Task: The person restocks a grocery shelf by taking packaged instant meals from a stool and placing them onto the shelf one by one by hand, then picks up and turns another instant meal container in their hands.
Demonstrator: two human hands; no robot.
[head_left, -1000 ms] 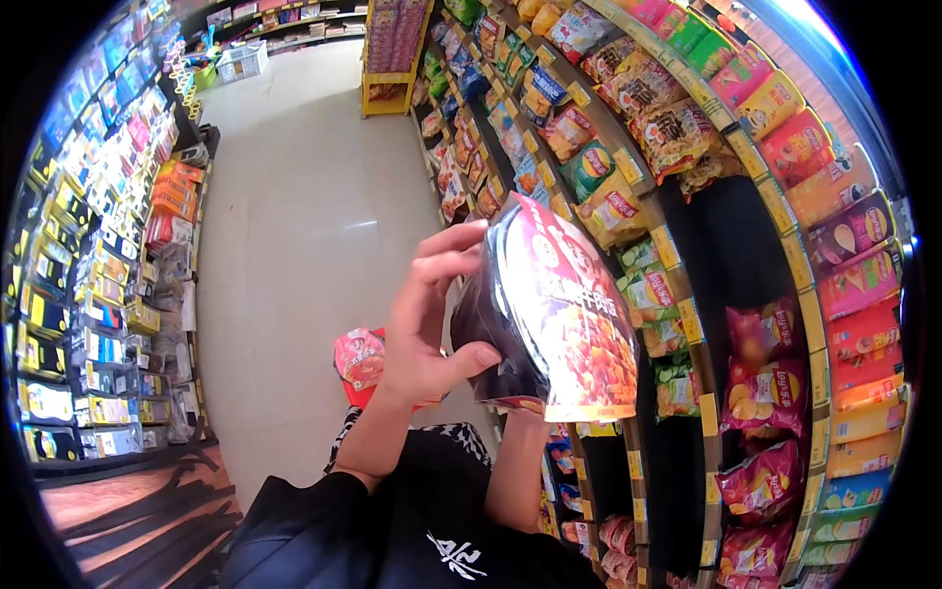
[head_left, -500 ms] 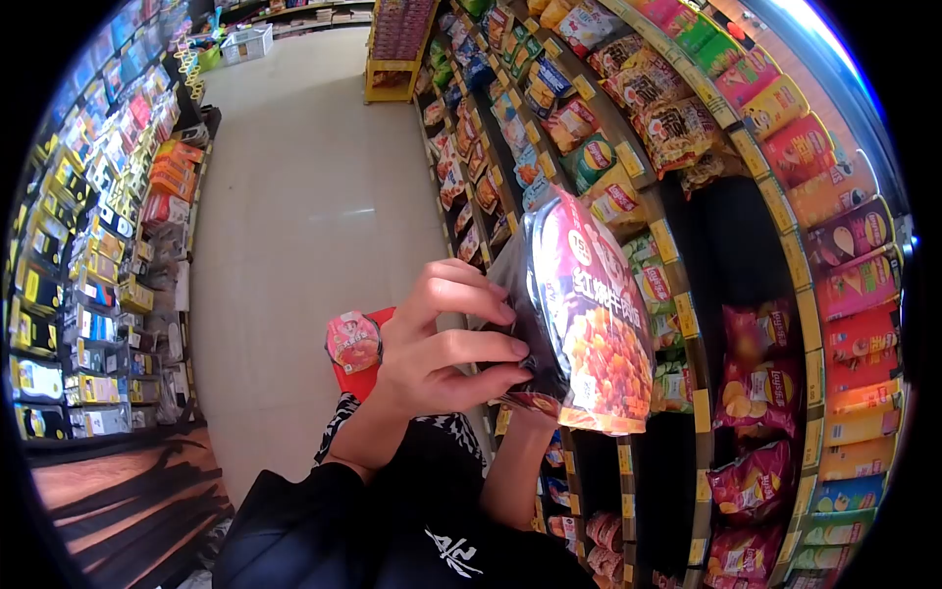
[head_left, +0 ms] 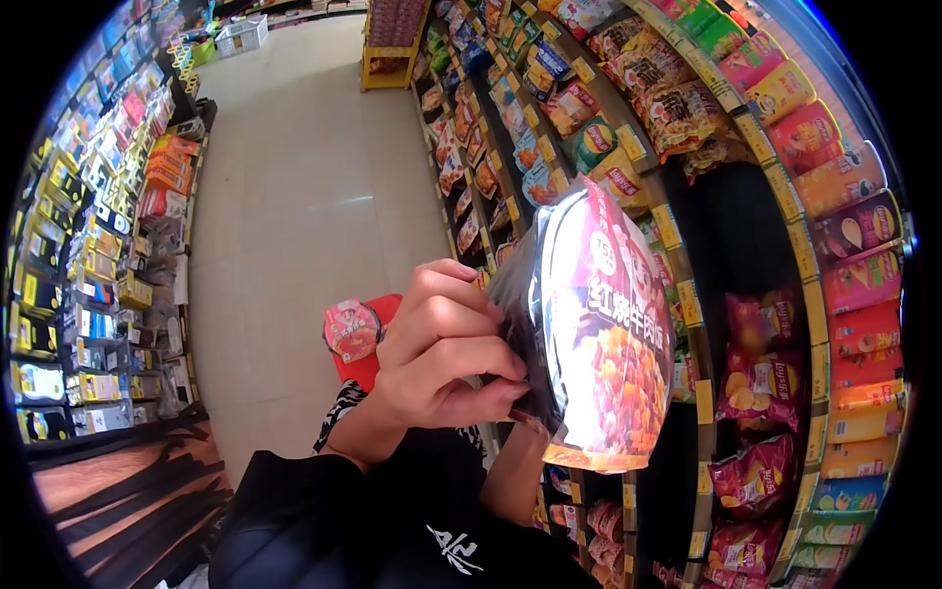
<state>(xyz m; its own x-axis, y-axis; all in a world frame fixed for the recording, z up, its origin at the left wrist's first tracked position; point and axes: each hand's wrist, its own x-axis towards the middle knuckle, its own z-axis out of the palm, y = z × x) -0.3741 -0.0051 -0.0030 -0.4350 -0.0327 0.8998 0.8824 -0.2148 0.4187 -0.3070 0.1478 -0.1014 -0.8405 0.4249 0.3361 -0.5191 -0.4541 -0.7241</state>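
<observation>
A shrink-wrapped pack of instant braised beef rice [head_left: 618,344] is held up in front of me, its pink and orange printed top turned mostly toward the camera. My left hand [head_left: 446,344] is closed at the pack's dark left side, its curled fingers and thumb against the clear wrap. Behind the lower part of the pack, my right forearm [head_left: 515,476] reaches up. The pack hides my right hand and its fingers. Below and left of my left hand, a second pink food pack [head_left: 351,330] rests on a red object [head_left: 359,371].
Close on my right rise snack shelves [head_left: 699,363] with chip bags [head_left: 760,388] and canisters [head_left: 863,285]. Hanging goods [head_left: 98,294] line the left side of the aisle floor [head_left: 285,187]. A yellow display stand [head_left: 388,74] and a white basket [head_left: 241,36] are farther off.
The rice pack has shifted slightly right and down, appearing a bit larger. My left fingers have curled more tightly against its side. The view has also moved slightly.
</observation>
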